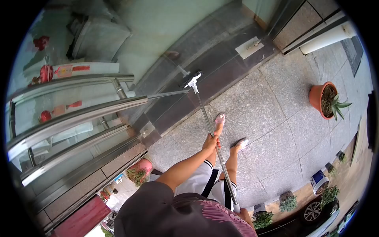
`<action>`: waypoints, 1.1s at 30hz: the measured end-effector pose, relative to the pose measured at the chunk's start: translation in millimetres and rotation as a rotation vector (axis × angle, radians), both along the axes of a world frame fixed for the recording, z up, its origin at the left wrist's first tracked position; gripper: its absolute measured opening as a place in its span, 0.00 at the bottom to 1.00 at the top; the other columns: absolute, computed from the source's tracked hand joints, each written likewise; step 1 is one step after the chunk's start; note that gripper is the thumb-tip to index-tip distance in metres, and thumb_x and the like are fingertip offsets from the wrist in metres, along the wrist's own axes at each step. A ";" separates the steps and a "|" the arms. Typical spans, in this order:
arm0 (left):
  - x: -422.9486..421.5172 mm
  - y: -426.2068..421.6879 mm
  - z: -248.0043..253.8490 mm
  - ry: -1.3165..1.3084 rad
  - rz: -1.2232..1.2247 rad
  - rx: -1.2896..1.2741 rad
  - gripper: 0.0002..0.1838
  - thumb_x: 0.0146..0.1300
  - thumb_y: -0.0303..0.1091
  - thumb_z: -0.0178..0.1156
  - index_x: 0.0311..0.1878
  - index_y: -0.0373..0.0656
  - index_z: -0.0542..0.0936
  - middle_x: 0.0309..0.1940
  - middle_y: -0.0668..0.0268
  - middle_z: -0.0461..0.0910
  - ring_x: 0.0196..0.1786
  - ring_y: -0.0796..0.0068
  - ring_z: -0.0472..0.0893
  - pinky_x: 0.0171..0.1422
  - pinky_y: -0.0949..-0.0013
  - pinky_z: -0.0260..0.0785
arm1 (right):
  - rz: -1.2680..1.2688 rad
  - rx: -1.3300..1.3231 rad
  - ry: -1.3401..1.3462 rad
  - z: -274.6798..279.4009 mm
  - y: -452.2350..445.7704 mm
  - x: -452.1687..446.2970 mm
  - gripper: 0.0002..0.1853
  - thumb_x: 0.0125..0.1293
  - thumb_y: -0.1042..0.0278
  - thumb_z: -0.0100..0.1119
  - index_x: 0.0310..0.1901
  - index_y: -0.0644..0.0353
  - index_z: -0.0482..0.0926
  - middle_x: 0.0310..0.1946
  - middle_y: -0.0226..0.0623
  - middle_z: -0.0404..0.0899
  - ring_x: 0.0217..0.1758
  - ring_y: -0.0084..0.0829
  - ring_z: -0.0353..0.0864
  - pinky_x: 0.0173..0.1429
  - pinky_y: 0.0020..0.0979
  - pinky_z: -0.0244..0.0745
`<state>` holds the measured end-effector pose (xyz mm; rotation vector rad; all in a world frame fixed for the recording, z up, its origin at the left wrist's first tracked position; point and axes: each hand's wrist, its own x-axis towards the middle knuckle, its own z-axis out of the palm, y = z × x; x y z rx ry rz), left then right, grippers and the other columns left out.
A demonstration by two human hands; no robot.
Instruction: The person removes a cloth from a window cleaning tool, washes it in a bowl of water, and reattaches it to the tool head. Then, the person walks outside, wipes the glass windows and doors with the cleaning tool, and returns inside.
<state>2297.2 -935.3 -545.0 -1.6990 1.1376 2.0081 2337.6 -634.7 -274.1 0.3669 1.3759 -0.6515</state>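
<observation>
Silver pole [204,114] gripped; right hand [246,216] partly hidden.

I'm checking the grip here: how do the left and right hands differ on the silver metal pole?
The left hand grips the silver metal pole partway along; the right hand is at its near end. The left hand shows clearly, while the right hand is partly hidden by the dark grey T-shirt. Both are bare.

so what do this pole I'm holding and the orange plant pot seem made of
The pole is probably metal, smooth and silvery, judging by the sheen along its shaft. The orange plant pot could be plastic or terracotta; its smooth, even-coloured wall suits either.
</observation>
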 end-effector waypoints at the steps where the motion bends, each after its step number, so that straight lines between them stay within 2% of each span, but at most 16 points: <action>1: -4.3 -9.8 -29.0 -0.059 0.007 -0.007 0.07 0.63 0.33 0.51 0.39 0.48 0.63 0.19 0.67 0.66 0.15 0.74 0.67 0.16 0.64 0.65 | -0.026 0.002 -0.026 -16.8 -19.6 -3.8 0.11 0.55 0.68 0.59 0.23 0.67 0.73 0.14 0.37 0.74 0.15 0.29 0.75 0.20 0.32 0.70; 3: -16.9 -34.1 -82.5 -0.131 0.042 0.004 0.05 0.63 0.32 0.50 0.38 0.46 0.65 0.19 0.66 0.67 0.15 0.74 0.67 0.16 0.65 0.64 | -0.088 0.034 -0.132 -62.6 -50.3 -3.3 0.11 0.55 0.67 0.58 0.22 0.67 0.72 0.12 0.36 0.71 0.11 0.26 0.71 0.16 0.29 0.66; 7: -43.3 -78.1 -175.1 -0.255 -0.003 -0.034 0.04 0.63 0.30 0.48 0.33 0.42 0.67 0.20 0.66 0.68 0.16 0.75 0.68 0.18 0.67 0.66 | -0.275 0.027 -0.179 -114.3 -119.7 -40.6 0.10 0.54 0.70 0.56 0.23 0.68 0.71 0.13 0.35 0.70 0.12 0.26 0.70 0.16 0.29 0.67; 10: -29.9 -68.3 -184.9 -0.190 -0.014 0.021 0.04 0.63 0.30 0.47 0.32 0.42 0.67 0.20 0.65 0.68 0.17 0.74 0.69 0.19 0.66 0.67 | -0.268 0.024 -0.164 -120.0 -98.7 -32.8 0.09 0.53 0.70 0.57 0.23 0.68 0.71 0.13 0.33 0.70 0.12 0.25 0.70 0.16 0.29 0.67; 12: -18.2 -39.2 -148.0 -0.134 0.060 0.072 0.03 0.62 0.27 0.48 0.32 0.41 0.66 0.19 0.64 0.69 0.18 0.71 0.71 0.21 0.62 0.70 | -0.176 0.021 -0.133 -122.9 -43.8 -6.2 0.09 0.53 0.70 0.57 0.23 0.67 0.71 0.13 0.33 0.71 0.12 0.25 0.70 0.16 0.29 0.67; 14: -0.7 -3.3 -89.8 -0.020 0.075 0.169 0.05 0.61 0.25 0.49 0.36 0.43 0.63 0.24 0.60 0.70 0.23 0.66 0.73 0.30 0.57 0.74 | -0.078 0.027 -0.088 -121.4 33.0 34.8 0.10 0.52 0.67 0.59 0.25 0.66 0.74 0.14 0.35 0.73 0.13 0.25 0.72 0.18 0.29 0.69; 15: 2.0 11.3 -47.3 0.010 0.090 0.260 0.10 0.60 0.24 0.51 0.39 0.45 0.60 0.28 0.59 0.70 0.27 0.62 0.75 0.35 0.53 0.76 | -0.072 0.044 -0.061 -118.6 71.7 56.5 0.11 0.52 0.64 0.61 0.27 0.64 0.77 0.15 0.37 0.75 0.14 0.25 0.73 0.20 0.31 0.70; 17: 14.7 39.7 25.8 0.144 0.029 0.355 0.11 0.62 0.24 0.49 0.43 0.44 0.59 0.31 0.58 0.70 0.31 0.63 0.78 0.38 0.53 0.78 | 0.129 0.141 0.024 -97.6 124.7 74.0 0.12 0.49 0.62 0.64 0.27 0.63 0.79 0.17 0.39 0.78 0.17 0.27 0.77 0.24 0.32 0.72; 19: 18.9 62.6 100.4 0.239 -0.018 0.317 0.10 0.65 0.24 0.47 0.44 0.44 0.58 0.34 0.58 0.71 0.36 0.63 0.79 0.45 0.55 0.77 | 0.195 0.045 0.339 -88.6 167.3 100.3 0.14 0.48 0.59 0.66 0.28 0.63 0.80 0.20 0.40 0.80 0.23 0.30 0.80 0.29 0.34 0.73; 21: 12.5 66.8 172.4 0.342 -0.173 0.241 0.09 0.67 0.25 0.45 0.46 0.43 0.56 0.36 0.58 0.70 0.39 0.65 0.78 0.49 0.58 0.76 | 0.134 0.038 0.299 -71.6 175.9 96.5 0.16 0.45 0.56 0.66 0.32 0.58 0.82 0.24 0.44 0.80 0.28 0.40 0.81 0.34 0.38 0.74; 24: 3.8 68.1 245.1 0.510 -0.176 0.200 0.10 0.66 0.24 0.46 0.46 0.40 0.56 0.39 0.56 0.69 0.42 0.67 0.77 0.52 0.61 0.74 | 0.238 -0.052 0.384 -71.5 174.5 106.1 0.15 0.44 0.56 0.66 0.32 0.56 0.81 0.25 0.44 0.80 0.30 0.44 0.81 0.35 0.39 0.74; 27: -4.1 65.6 252.2 0.527 -0.261 0.163 0.10 0.66 0.24 0.47 0.45 0.39 0.56 0.38 0.56 0.69 0.42 0.67 0.77 0.51 0.61 0.75 | 0.192 0.019 0.362 -72.4 168.6 111.1 0.15 0.44 0.57 0.66 0.31 0.56 0.81 0.25 0.44 0.80 0.31 0.44 0.80 0.35 0.39 0.74; 28: -4.6 64.8 241.4 0.537 -0.339 0.145 0.12 0.66 0.22 0.44 0.48 0.45 0.56 0.39 0.55 0.72 0.44 0.62 0.79 0.51 0.58 0.75 | 0.175 0.035 0.355 -68.4 166.8 110.6 0.14 0.44 0.57 0.65 0.30 0.57 0.81 0.24 0.45 0.79 0.30 0.44 0.80 0.35 0.39 0.74; 29: -11.1 65.7 229.8 0.443 -0.295 0.192 0.11 0.66 0.24 0.45 0.48 0.45 0.56 0.37 0.56 0.73 0.43 0.62 0.79 0.50 0.58 0.75 | 0.156 0.075 0.252 -61.3 163.2 106.1 0.14 0.44 0.58 0.64 0.30 0.58 0.80 0.24 0.46 0.79 0.31 0.44 0.80 0.35 0.39 0.74; 31: -26.9 60.1 181.2 0.340 -0.345 0.220 0.10 0.66 0.25 0.46 0.47 0.45 0.58 0.34 0.58 0.73 0.39 0.62 0.80 0.46 0.58 0.76 | 0.006 0.074 0.254 -58.0 161.3 125.3 0.15 0.45 0.58 0.63 0.32 0.58 0.81 0.26 0.47 0.79 0.33 0.45 0.81 0.36 0.39 0.74; 33: -41.6 47.9 108.9 0.267 -0.266 0.253 0.10 0.65 0.26 0.48 0.46 0.46 0.60 0.31 0.59 0.73 0.33 0.62 0.80 0.39 0.58 0.77 | -0.002 0.089 0.212 -41.5 118.8 90.2 0.18 0.45 0.56 0.62 0.37 0.58 0.81 0.29 0.49 0.80 0.37 0.46 0.81 0.38 0.39 0.74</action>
